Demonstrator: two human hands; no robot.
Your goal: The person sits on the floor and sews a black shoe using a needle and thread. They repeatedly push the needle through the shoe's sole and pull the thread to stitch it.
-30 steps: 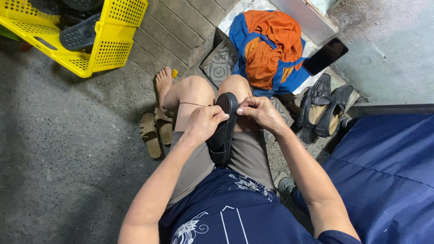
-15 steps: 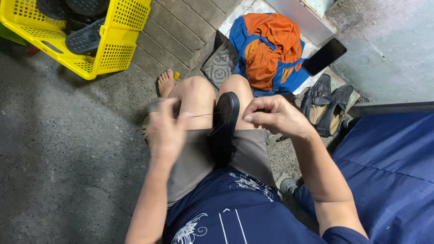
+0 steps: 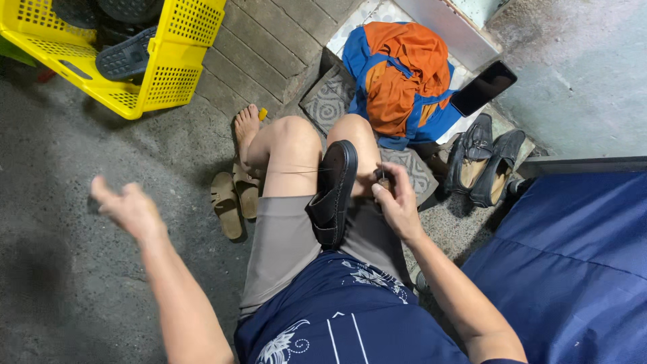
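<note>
A black shoe [image 3: 331, 195] lies wedged between the seated person's thighs, its long axis running from lap toward knees. The right hand [image 3: 397, 202] is much the nearer, just beside the shoe's right flank, fingertips pinched on what looks like a needle. A thin thread [image 3: 296, 171] runs leftward from the shoe across the knee. The left hand [image 3: 128, 209] is flung well out left, fingers loosely spread, blurred.

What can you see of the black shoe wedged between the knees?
The black shoe is a dark, leather-looking slip-on with a thick black sole, standing on edge between the person's thighs, toe toward the knees. A thin thread runs from it leftward across the knee. The right hand rests beside it; the left hand is away from it.
</note>
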